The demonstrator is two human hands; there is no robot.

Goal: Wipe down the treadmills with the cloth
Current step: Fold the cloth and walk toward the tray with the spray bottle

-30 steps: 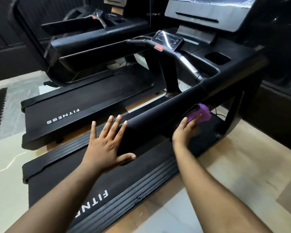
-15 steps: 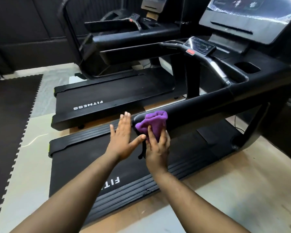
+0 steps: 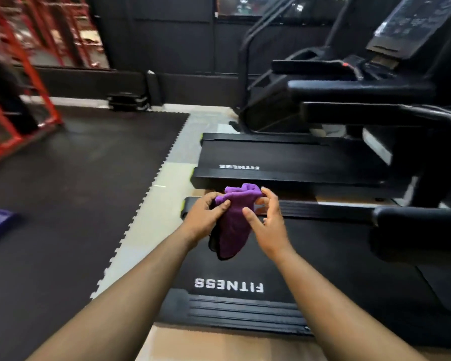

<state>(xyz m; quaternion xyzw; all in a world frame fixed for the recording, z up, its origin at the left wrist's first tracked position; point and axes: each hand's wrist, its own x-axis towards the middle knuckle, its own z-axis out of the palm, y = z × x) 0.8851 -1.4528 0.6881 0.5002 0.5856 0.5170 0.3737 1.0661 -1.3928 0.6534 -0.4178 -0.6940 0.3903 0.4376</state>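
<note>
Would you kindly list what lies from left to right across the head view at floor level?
Red metal frame → black foam mat → left hand → purple cloth → right hand → near treadmill's handrail.

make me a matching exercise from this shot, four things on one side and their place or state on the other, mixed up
Things:
1. purple microfibre cloth
2. red metal rack
3. dark interlocking rubber floor mat
4. black treadmill belt printed FITNESS

Place or state:
A. far left, by the wall
B. directly under the hands
C. held bunched between the left hand and right hand
D. on the floor left of the treadmills

Pairs: 1-C, 2-A, 3-D, 4-B
</note>
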